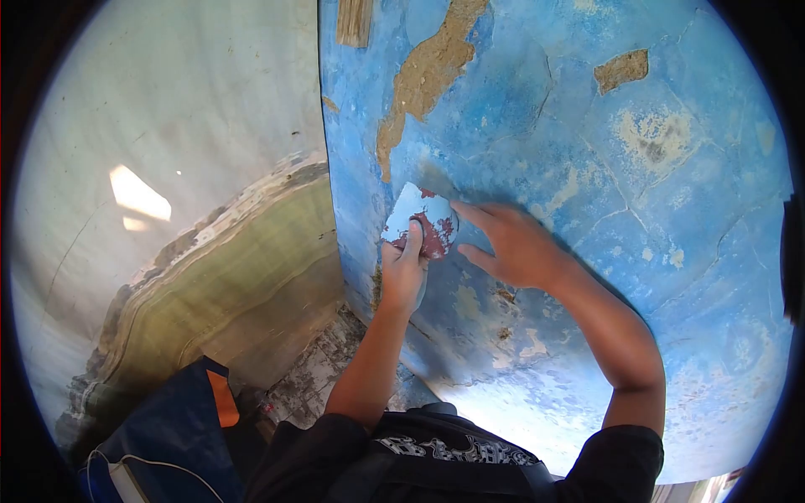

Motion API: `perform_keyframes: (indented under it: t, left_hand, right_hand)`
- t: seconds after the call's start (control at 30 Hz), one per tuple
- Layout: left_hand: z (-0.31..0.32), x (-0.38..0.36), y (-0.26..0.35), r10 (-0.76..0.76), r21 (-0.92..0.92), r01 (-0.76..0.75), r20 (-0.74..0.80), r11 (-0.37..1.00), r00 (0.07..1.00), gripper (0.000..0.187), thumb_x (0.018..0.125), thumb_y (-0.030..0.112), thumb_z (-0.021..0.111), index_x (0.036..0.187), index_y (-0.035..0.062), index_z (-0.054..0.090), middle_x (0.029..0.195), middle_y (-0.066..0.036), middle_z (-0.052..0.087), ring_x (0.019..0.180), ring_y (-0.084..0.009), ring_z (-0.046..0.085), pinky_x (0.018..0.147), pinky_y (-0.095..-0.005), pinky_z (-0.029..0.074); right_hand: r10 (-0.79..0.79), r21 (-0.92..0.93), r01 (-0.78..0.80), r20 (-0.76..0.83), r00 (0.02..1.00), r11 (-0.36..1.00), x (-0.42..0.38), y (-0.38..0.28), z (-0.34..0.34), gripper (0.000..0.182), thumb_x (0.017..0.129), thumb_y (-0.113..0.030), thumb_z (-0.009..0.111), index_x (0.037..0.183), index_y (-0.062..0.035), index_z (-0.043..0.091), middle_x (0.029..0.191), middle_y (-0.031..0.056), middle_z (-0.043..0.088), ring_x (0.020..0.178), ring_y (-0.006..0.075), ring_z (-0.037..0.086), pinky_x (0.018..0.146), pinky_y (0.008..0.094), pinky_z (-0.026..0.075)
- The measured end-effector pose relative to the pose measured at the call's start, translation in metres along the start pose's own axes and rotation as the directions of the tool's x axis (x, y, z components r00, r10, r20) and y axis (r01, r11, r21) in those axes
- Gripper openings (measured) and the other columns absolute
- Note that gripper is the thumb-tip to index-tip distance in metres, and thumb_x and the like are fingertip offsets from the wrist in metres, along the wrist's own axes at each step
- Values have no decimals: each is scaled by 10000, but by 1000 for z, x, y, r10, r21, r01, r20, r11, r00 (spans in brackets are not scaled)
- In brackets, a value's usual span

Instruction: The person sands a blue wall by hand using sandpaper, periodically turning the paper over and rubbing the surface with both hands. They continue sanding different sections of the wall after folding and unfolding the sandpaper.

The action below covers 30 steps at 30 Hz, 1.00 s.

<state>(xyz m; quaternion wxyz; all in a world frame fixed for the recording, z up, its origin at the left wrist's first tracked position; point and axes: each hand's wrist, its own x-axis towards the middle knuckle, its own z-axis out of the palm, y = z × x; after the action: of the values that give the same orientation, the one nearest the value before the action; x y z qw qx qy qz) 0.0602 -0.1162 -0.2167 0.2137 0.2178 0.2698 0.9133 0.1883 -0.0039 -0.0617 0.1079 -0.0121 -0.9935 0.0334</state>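
Observation:
My left hand (405,272) grips a flat, pale blue and dark red patched piece (423,222), with the thumb lying across its face. The piece has a straight upper left side and a rounded right side, and its exact kind is not clear. To the right of it is my right hand (516,247), with index finger and thumb apart and nothing between them. Its index fingertip comes right up to the piece's upper right edge. Behind both hands stands a blue wall (587,168) with cracked, worn paint.
Bare brown patches (432,63) show high on the blue wall. It meets a pale, stained wall (210,101) at a corner on the left. A dark blue bag (180,427) with an orange patch and a white cable lies at lower left, near a worn floor (314,365).

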Motion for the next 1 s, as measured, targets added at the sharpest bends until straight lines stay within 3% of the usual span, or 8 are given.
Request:
perform_keyframes:
  t: [0.13, 0.2, 0.33, 0.4, 0.53, 0.7, 0.83, 1.0]
  left_hand:
    - [-16, -10, 1, -54, -19, 54, 21, 998, 998, 295, 1153, 305, 635, 1141, 17, 697, 938, 28, 662, 761, -55, 548, 663, -329, 446]
    - [-22, -13, -1, -84, 81, 75, 110, 994, 990, 305, 1143, 303, 654, 1198, 5, 698, 999, 0, 704, 811, -60, 600, 691, -310, 473]
    - [-4, -21, 11, -80, 51, 75, 119, 996, 990, 322, 1130, 267, 673, 1287, -14, 678, 1113, -46, 734, 910, -93, 660, 765, -303, 520]
    - [-1, -25, 12, -2, -18, 6, 207, 1000, 978, 364, 1110, 222, 690, 1370, -27, 646, 1224, -89, 735, 1022, -142, 693, 871, -324, 553]
    - [3, -37, 4, 62, -140, -26, 257, 990, 965, 387, 1079, 171, 712, 1394, -34, 617, 1237, -96, 728, 1069, -167, 700, 944, -363, 562]
    - [14, -57, -31, 218, 182, -269, 258, 946, 941, 363, 1072, 109, 708, 1395, -2, 585, 1196, -99, 727, 1069, -175, 699, 931, -371, 567]
    - [25, -61, -32, -75, 306, 53, 60, 950, 995, 364, 1094, 136, 692, 1411, 12, 564, 1204, -91, 720, 1057, -175, 699, 924, -375, 569]
    - [44, -35, -41, 406, 266, -344, -235, 901, 883, 432, 1126, 228, 670, 1470, -11, 566, 1272, -112, 718, 1141, -194, 678, 1004, -377, 533]
  right_hand:
    - [-36, 275, 60, -92, 995, 960, 5, 8, 20, 598, 1032, -196, 748, 1554, 14, 544, 1275, 242, 745, 1141, 367, 742, 1011, 453, 576]
    - [40, 511, -72, 73, 997, 856, 5, 3, 11, 448, 1038, -152, 730, 1437, 23, 626, 1189, 218, 764, 1019, 312, 752, 944, 430, 581]
    - [92, 518, -142, 122, 988, 844, 3, 7, 15, 376, 1060, -131, 711, 1401, 15, 649, 1117, 156, 789, 931, 215, 733, 877, 374, 584]
    - [170, 744, -264, 202, 964, 614, 3, 5, 20, 315, 1099, -153, 670, 1367, 13, 657, 1093, 97, 788, 907, 159, 697, 855, 353, 573]
    - [154, 753, -356, 328, 932, 553, 3, 7, 21, 328, 1120, -153, 637, 1408, 4, 643, 1128, 57, 751, 899, 111, 651, 822, 321, 552]
    - [169, 840, -401, 364, 916, 364, -2, 8, 37, 297, 1142, -206, 601, 1358, -8, 651, 1040, 5, 695, 869, 103, 602, 788, 311, 527]
    - [87, 809, -452, 455, 886, 375, -9, 10, 39, 338, 1139, -234, 601, 1380, -2, 642, 1000, 1, 676, 874, 118, 612, 785, 320, 528]
    - [189, 524, -330, 304, 934, 785, -13, 7, 32, 432, 1077, -230, 685, 1433, 7, 624, 1005, 113, 717, 917, 195, 679, 816, 378, 559]
